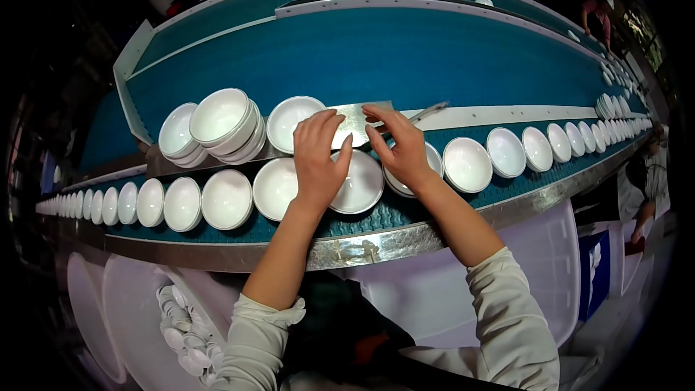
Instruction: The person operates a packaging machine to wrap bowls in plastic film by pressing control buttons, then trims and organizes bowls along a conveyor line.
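Observation:
My left hand is open, thumb apart from the fingers, above the row of white bowls. Its fingertips lie beside a white bowl on a metal plate; whether they touch it I cannot tell. Opposite it, my right hand is open too, with its fingers bent over the plate's right end. Nothing shows between the two hands. Below them, one bowl is partly covered by my left hand and another bowl by my right. A thin pen-like tool lies just beyond my right hand.
Nested bowls stand left of my hands. A long row of bowls runs along the narrow teal belt, with a metal rail in front. Behind is a wide blue belt. A tub of white pieces sits lower left. Other people work at far right.

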Available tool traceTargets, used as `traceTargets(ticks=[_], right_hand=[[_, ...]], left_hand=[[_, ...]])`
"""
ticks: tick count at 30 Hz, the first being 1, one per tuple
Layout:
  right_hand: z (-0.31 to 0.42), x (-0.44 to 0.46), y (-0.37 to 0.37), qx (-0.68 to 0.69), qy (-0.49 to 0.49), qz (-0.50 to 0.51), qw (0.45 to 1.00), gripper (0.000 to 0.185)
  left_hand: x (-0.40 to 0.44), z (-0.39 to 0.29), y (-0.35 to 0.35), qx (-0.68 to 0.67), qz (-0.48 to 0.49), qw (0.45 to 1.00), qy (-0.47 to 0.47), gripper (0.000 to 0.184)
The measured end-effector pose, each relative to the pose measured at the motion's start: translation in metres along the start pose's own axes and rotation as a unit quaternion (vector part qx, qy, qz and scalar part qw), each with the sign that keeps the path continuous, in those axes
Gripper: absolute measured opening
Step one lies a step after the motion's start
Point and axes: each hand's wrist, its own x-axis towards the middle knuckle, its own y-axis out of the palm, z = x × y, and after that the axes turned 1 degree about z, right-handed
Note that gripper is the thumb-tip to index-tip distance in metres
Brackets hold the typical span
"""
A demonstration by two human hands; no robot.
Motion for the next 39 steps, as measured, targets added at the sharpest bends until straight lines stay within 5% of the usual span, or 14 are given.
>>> traceTargets(ticks=[4,6,14,16,20,24,29,30,33,34,36,39], right_hand=[[-0.019,0.005,-0.007,-0.048,0.025,-0.045,0.998,0.026],[-0.024,0.006,-0.008,-0.058,0.046,-0.061,0.995,0.025],[-0.032,0.005,-0.005,0.073,0.158,-0.010,0.985,0.030],[-0.029,0.006,-0.003,0.287,0.279,0.021,0.916,0.042],[-0.019,0.005,-0.006,0.434,0.327,0.061,0.837,0.056],[-0.023,0.001,-0.003,0.297,0.326,0.056,0.896,0.044],[-0.030,-0.004,0.007,0.367,0.328,-0.056,0.868,0.041],[-0.027,-0.004,0.007,0.366,0.327,-0.054,0.870,0.041],[-0.017,-0.004,0.008,0.410,0.362,-0.050,0.836,0.043],[-0.015,-0.004,0.011,0.419,0.360,-0.038,0.833,0.043],[-0.014,-0.005,0.013,0.429,0.354,-0.020,0.830,0.044],[-0.012,-0.004,0.014,0.248,0.279,0.054,0.926,0.049]], left_hand=[[-0.004,0.028,-0.005,0.097,-0.003,0.994,-0.056,0.028],[-0.012,0.037,-0.004,0.154,0.174,0.963,-0.134,0.024],[-0.007,0.029,-0.003,0.074,0.074,0.986,-0.130,0.016],[-0.001,0.015,-0.005,0.013,0.062,0.998,-0.012,0.018],[-0.006,-0.003,0.005,0.020,0.111,0.986,0.126,0.021],[-0.007,-0.004,0.003,0.040,0.122,0.985,0.118,0.024],[0.002,0.000,-0.004,-0.036,0.025,0.999,0.002,0.051],[0.000,0.004,0.000,-0.168,0.018,0.979,-0.110,0.053],[-0.001,0.010,0.000,-0.462,0.052,0.802,-0.374,0.060],[-0.001,0.009,-0.001,-0.462,0.048,0.804,-0.372,0.060],[-0.001,0.006,-0.001,-0.640,0.081,0.615,-0.453,0.057],[-0.002,0.011,0.001,-0.661,0.080,0.585,-0.463,0.055]])
